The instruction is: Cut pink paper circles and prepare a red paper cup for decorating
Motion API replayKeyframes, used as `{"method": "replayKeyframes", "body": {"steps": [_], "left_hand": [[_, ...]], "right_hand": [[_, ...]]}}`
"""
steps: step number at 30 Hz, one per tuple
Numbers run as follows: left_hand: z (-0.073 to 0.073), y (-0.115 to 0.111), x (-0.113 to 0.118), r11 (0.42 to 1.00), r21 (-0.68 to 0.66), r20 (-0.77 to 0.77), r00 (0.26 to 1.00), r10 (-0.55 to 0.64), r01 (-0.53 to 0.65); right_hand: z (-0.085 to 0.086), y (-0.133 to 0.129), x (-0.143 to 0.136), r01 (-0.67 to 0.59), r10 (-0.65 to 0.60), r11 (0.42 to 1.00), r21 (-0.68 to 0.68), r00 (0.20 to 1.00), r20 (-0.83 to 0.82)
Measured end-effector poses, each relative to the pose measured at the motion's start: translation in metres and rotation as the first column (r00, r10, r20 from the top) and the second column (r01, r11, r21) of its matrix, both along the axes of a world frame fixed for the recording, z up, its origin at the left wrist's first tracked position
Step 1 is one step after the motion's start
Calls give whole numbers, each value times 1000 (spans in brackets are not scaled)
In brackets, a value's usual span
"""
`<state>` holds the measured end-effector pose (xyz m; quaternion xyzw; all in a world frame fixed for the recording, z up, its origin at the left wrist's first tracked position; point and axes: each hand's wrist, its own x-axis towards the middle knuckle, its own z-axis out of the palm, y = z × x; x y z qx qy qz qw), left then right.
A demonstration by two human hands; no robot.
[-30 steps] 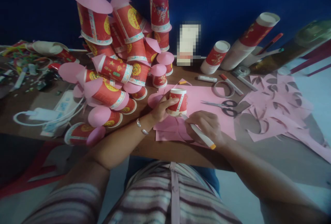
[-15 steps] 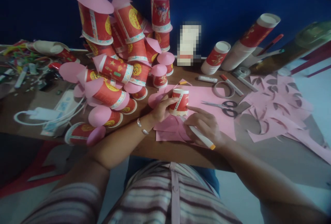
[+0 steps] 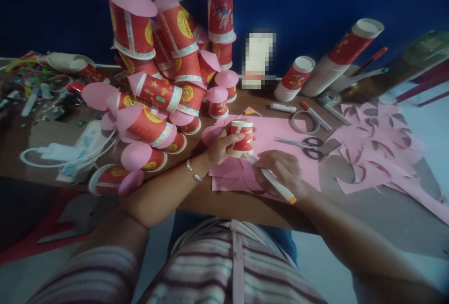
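Observation:
Held upside down in my left hand [image 3: 220, 147] is a red paper cup [image 3: 244, 139] with a white strip and gold pattern, its pale rim facing down. My thumb lies across the near side; the fingers behind are mostly hidden. In my right hand [image 3: 279, 171] is a white marker [image 3: 277, 186] with an orange end, its tip pointing up toward the cup's lower rim. Whether the tip touches the rim I cannot tell. Pink paper sheets [image 3: 277, 128] lie under both hands. Scissors [image 3: 308, 147] with dark handles rest on the paper to the right.
At the left stand and lie several red cups with pink cone tops [image 3: 150, 126]. Cup stacks [image 3: 294, 78] stand at back right, near a tape roll [image 3: 305, 121] and a glue stick [image 3: 282, 107]. Pink scraps [image 3: 379, 149] cover the right side. A power strip [image 3: 82, 149] lies left.
The cup has turned in my left hand, so its white strip now sits farther left. My right hand has moved slightly right with the marker, and its index finger has left the cup's side.

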<state>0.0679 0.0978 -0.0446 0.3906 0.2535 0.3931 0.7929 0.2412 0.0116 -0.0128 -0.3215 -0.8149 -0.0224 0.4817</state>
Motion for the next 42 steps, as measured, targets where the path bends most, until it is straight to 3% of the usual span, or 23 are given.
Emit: {"method": "replayKeyframes", "body": {"steps": [23,42], "left_hand": [[-2,0,0,1000,-8,-13,1000,17,-17],[-3,-1,-1,999,-14,1,999,-35,35]], "right_hand": [[1,-1,-1,-19,20,999,-30,999,33],[-2,1,-2,54,-51,998,-30,995,80]]}}
